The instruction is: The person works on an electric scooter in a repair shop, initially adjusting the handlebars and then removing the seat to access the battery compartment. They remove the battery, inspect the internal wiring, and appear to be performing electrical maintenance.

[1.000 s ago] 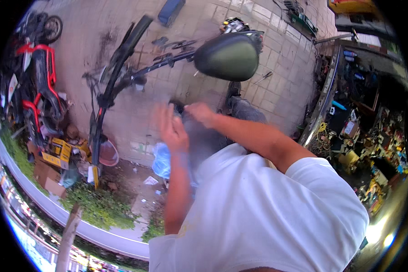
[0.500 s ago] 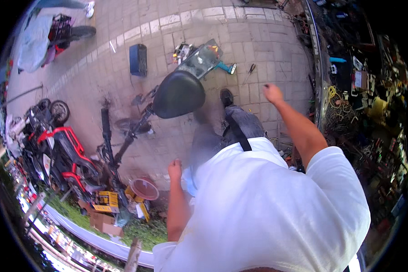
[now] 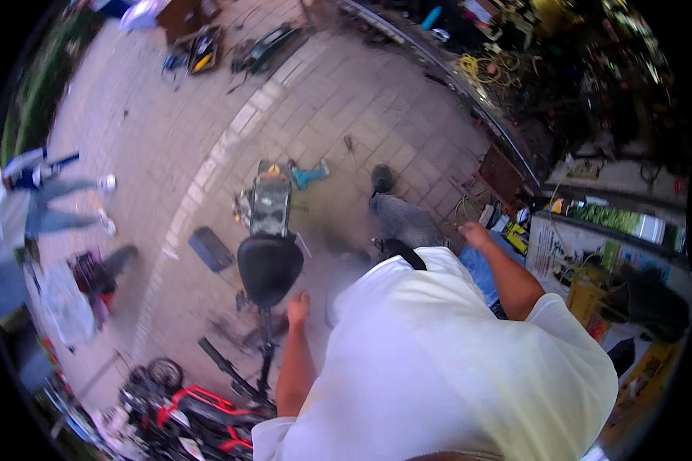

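Note:
My left hand [image 3: 298,307] hangs low beside the black seat [image 3: 269,270] of a partly stripped scooter, its fingers curled in and apparently holding nothing. Beyond the seat is the scooter's exposed grey frame [image 3: 271,209], and its handlebar [image 3: 221,358] reaches toward the lower left. My right hand [image 3: 475,233] is out to the right, near blue cloth and cluttered tools; its fingers look curled, though blurred, with nothing visible in them. On the paving lie a teal power drill [image 3: 309,175] and a thin screwdriver [image 3: 350,146]. My shoe [image 3: 382,178] is planted just below them.
A dark blue box [image 3: 211,250] lies left of the scooter. Red-and-black motorbikes [image 3: 196,407] stand at lower left. Another person in jeans [image 3: 65,203] is at far left. Cluttered shelving with yellow rope [image 3: 488,71] lines the upper right; a yellow package [image 3: 517,237] sits near my right hand.
My body has turned to the right, so the scene has swung round counterclockwise. The scooter seat now lies closer to my left hand, and the other person has come more into view.

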The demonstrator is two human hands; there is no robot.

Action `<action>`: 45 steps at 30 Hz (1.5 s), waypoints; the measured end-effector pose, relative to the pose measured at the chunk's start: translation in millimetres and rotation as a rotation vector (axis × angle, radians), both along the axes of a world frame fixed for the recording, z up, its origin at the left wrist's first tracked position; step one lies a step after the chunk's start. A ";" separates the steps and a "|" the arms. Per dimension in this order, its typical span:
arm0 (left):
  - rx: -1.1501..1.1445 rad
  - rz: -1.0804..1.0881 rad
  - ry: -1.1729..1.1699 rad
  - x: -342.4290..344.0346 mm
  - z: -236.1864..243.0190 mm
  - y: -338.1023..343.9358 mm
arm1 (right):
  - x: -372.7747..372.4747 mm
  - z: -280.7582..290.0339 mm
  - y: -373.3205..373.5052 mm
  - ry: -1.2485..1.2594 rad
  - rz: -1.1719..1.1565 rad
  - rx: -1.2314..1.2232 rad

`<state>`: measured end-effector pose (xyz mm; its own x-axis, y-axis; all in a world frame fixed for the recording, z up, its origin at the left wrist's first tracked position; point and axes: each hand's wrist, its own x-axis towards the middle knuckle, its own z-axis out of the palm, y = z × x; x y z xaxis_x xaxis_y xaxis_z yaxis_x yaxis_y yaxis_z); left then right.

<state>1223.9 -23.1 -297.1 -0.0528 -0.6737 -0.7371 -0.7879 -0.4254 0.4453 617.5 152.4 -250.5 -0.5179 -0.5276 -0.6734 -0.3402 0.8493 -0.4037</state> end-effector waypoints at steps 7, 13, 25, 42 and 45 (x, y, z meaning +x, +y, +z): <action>-0.011 -0.773 -0.106 -92.7 37.9 -99.3 | -9.9 -52.9 78.6 -0.276 -0.272 -0.245; -0.121 -0.469 -0.019 -286.0 40.4 -236.7 | -115.6 -23.7 23.6 -0.230 -0.678 -0.133; -0.150 -1.047 0.227 -650.4 69.6 -360.2 | -386.7 187.2 42.8 0.212 -1.367 -0.654; -0.304 -1.577 0.241 -936.8 -34.5 -513.9 | -530.9 653.9 133.3 1.667 -0.958 0.509; -0.102 -1.179 0.138 -975.9 -40.8 -495.1 | -568.6 705.0 144.4 1.691 -1.037 0.568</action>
<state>248.0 -518.2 -337.9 -0.7537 -0.2118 -0.6222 -0.6119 0.5716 0.5467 49.0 296.9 454.5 -0.5707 0.3566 0.7397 0.5720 0.8189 0.0466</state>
